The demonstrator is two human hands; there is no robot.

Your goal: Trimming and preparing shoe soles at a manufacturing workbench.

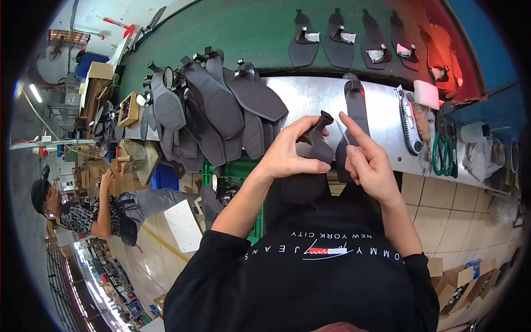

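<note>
A dark heeled shoe sole (318, 146) is gripped in my left hand (287, 152), its heel pointing up and away from me. The thumb presses along the sole's near side, and its wide front end hangs over my lap. Close on the right is my right hand (369, 166), index finger stretched forward, thumb and other fingers pinching a thin pale tool (344, 133) whose kind I cannot make out. Beyond that hand, a second dark heeled sole (357, 102) lies on the metal worktop (298, 91).
Many dark soles (213, 102) are heaped at the left. Several sandals with straps (337, 41) rest on the green belt (232, 30), near a red-lit opening (442, 55). A utility knife (408, 122) and green-handled scissors (442, 155) lie right. A person (99, 213) stands far left.
</note>
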